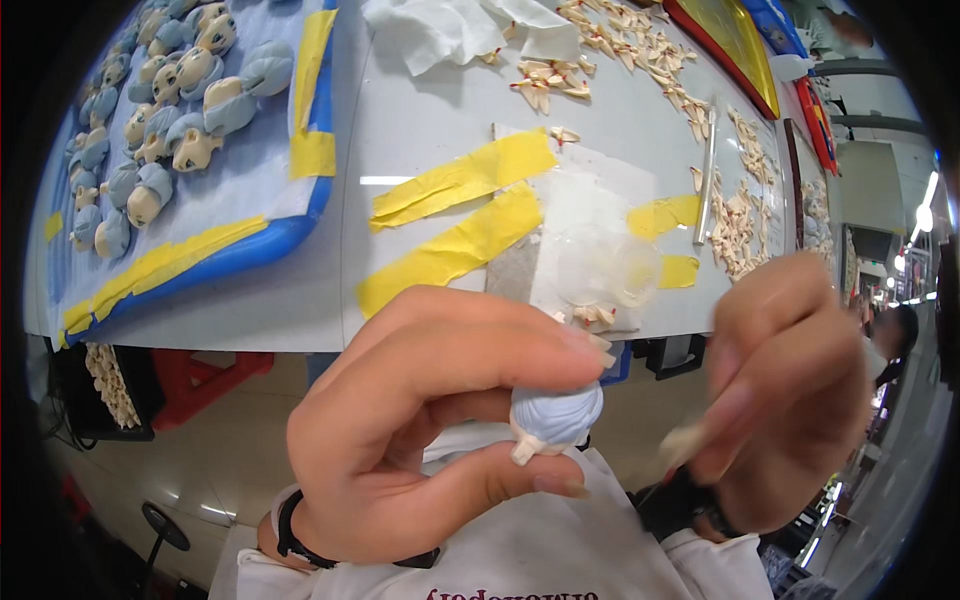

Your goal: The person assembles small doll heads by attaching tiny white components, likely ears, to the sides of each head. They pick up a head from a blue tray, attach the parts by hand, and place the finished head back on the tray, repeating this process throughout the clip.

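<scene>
My left hand (pixel 400 410) pinches a small doll head (pixel 556 408) between thumb and fingers, above the near edge of the table. The head has moulded light blue hair and a short cream peg at its lower side. To its right, my right hand (pixel 795 390) is blurred by motion, its fingers closed on a small cream piece (pixel 682 446). A reddish spot shows near that piece's lower end. The two held parts are apart.
A blue tray (pixel 262 246) of similar doll heads (pixel 228 105) stands at the left, edged with yellow tape. Taped to the table (pixel 410 130) is a whitish sheet (pixel 585 220). Many cream pieces (pixel 740 225) with red marks lie far and right, near a metal strip (pixel 707 180).
</scene>
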Motion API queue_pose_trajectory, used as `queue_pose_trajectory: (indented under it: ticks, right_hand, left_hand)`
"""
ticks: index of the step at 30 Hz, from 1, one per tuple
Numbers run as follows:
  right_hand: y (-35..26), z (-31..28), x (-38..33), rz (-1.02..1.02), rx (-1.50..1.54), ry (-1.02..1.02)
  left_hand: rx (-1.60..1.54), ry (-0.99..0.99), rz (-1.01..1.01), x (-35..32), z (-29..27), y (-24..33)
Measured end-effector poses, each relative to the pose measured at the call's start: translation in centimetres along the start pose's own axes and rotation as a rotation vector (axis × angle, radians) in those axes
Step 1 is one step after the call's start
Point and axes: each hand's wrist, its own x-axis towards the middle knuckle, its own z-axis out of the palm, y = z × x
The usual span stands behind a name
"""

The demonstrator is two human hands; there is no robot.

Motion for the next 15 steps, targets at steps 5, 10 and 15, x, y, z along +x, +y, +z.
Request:
queue_pose_trajectory:
  ticks: [5,10,15]
  right_hand:
    - [0.0,2.1,-1.7,0.088,0.188,0.036]
    - [0.3,2.1,-1.2,-0.122,0.085,0.009]
    - [0.6,2.6,-0.7,-0.19,0.075,0.006]
  left_hand:
    - [0.069,-0.021,0.107,-0.2,0.4,-0.6]
    - [0.297,-0.066,0.134,-0.3,0.0,0.5]
    - [0.27,0.039,0.161,-0.9,0.8,-0.1]
